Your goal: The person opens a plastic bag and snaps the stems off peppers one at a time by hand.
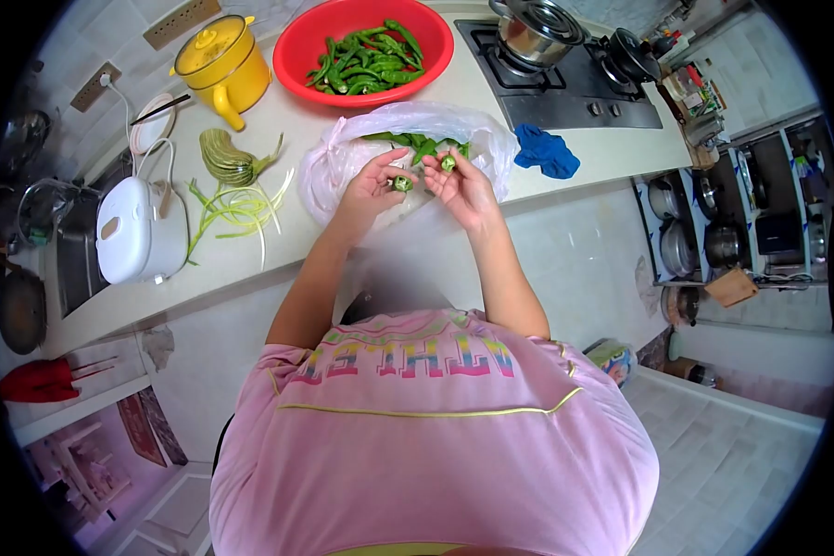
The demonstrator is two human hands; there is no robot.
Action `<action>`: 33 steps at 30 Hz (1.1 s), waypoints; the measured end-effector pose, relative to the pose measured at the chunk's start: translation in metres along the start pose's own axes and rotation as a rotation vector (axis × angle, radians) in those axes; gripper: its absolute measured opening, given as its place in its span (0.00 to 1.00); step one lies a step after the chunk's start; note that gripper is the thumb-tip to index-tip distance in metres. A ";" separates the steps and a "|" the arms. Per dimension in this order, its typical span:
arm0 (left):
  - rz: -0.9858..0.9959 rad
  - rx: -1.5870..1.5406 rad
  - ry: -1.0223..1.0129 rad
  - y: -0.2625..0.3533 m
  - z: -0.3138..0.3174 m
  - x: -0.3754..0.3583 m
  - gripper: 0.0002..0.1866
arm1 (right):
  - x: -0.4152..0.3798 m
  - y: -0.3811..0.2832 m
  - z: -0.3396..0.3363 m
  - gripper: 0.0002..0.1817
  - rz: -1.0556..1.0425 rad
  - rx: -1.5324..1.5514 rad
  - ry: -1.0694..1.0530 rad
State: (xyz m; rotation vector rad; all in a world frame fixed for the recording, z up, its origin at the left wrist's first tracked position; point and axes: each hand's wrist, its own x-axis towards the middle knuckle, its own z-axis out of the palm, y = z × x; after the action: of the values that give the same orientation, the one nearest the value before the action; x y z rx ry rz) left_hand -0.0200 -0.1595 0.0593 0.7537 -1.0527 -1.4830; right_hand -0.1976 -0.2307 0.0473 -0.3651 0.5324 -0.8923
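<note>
Over the front of a thin pinkish-white plastic bag [329, 171], my left hand [377, 185] pinches a small green pepper piece [401, 183] with a pale cut face. Close beside it on the right, my right hand [461, 189] holds another green pepper piece [448, 163] between thumb and fingers. Green peppers [423, 146] lie in the bag's opening, just beyond my fingertips. Behind the bag, a red basin [292, 56] holds many whole green peppers [361, 63].
Left of the bag are a striped squash [230, 157], pale green strips [241, 208], a white appliance [142, 232] and a yellow pot [222, 69]. A blue cloth [547, 152] lies by the gas stove [574, 109], which carries a steel pot [539, 32].
</note>
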 end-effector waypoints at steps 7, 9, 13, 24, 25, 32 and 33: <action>0.108 0.023 -0.049 0.002 -0.002 0.004 0.34 | -0.010 -0.002 0.009 0.11 -0.071 -0.061 0.028; 0.125 0.021 -0.066 0.002 -0.002 0.006 0.34 | -0.013 -0.003 0.008 0.10 -0.097 -0.089 0.021; 0.136 0.031 -0.094 0.003 0.000 0.010 0.33 | -0.016 -0.004 0.008 0.09 -0.112 -0.117 -0.008; 0.095 0.140 -0.147 0.003 0.003 0.015 0.33 | -0.017 -0.007 0.013 0.09 -0.135 -0.183 -0.031; 0.096 0.127 -0.155 0.002 0.003 0.015 0.33 | -0.017 -0.007 0.015 0.09 -0.139 -0.191 -0.032; 0.113 0.088 -0.122 0.005 0.007 0.017 0.31 | -0.019 -0.007 0.018 0.08 -0.161 -0.225 -0.080; 0.065 0.082 -0.064 0.007 0.008 0.016 0.29 | -0.019 -0.006 0.019 0.07 -0.190 -0.262 -0.077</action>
State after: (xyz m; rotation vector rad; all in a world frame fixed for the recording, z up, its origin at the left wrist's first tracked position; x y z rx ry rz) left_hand -0.0276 -0.1736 0.0706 0.7266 -1.1816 -1.4242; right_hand -0.1997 -0.2173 0.0714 -0.6952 0.5507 -0.9891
